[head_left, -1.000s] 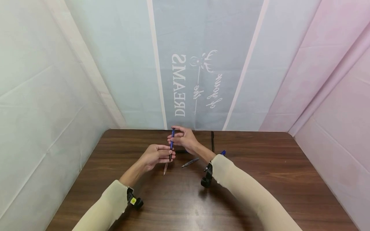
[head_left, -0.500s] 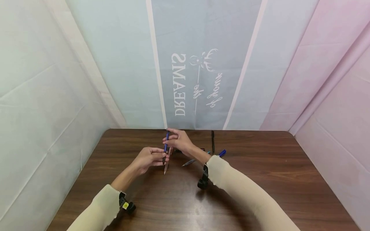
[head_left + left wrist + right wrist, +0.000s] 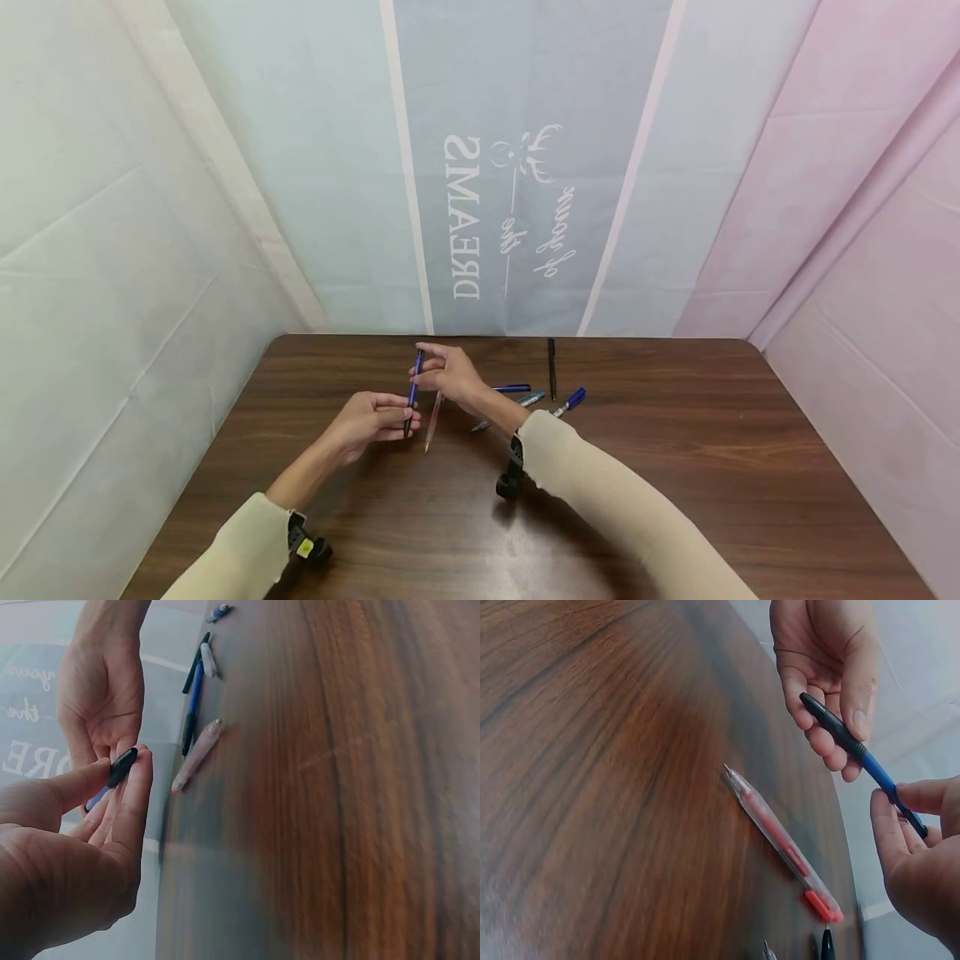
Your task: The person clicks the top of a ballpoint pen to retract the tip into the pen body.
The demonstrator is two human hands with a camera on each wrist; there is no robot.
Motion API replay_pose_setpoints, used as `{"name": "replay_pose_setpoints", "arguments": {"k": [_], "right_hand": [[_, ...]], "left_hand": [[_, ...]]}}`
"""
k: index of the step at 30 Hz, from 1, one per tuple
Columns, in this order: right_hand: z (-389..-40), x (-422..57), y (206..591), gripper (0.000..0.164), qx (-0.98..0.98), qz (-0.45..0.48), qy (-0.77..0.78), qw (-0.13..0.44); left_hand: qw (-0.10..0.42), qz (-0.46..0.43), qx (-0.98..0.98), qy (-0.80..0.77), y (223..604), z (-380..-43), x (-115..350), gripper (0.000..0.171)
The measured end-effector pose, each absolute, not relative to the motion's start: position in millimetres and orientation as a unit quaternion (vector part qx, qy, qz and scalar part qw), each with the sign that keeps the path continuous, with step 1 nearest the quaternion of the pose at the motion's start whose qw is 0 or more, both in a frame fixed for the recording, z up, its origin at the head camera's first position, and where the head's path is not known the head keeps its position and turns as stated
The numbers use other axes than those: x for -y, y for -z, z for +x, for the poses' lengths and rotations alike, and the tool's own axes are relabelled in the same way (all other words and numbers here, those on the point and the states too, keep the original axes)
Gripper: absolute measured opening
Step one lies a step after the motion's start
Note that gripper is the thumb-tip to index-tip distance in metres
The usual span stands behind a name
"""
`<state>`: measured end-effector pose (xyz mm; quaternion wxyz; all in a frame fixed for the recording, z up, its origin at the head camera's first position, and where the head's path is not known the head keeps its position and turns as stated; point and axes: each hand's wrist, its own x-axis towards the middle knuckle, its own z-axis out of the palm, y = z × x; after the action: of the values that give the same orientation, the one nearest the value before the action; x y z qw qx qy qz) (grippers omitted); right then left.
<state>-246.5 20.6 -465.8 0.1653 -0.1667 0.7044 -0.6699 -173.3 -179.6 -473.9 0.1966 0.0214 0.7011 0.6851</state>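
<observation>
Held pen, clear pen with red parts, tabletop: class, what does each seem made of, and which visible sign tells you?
Held pen: probably satin plastic, judging by its smooth, even blue; its black front section may be rubber.
Clear pen: likely smooth transparent plastic; red shows through its barrel.
Tabletop: wood or wood-look laminate, slightly shiny; brown grain and a pale reflection show.

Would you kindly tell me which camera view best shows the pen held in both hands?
The right wrist view: the held pen appears large, with both ends visible. The head view shows it small and partly covered; the left wrist view shows it foreshortened, mainly its black end.
</observation>
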Motion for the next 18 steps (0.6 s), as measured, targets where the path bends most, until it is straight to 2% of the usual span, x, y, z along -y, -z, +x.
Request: {"name": "replay_pose_setpoints", "arguments": {"k": [18], "right_hand": [[-238.9,20.7,480.0,0.063,-0.736,-0.112,0.646,0.167]], "left_hand": [[0.203,0.02,-0.742,-0.639,477.2,-163.2,221.9,0.034]]}}
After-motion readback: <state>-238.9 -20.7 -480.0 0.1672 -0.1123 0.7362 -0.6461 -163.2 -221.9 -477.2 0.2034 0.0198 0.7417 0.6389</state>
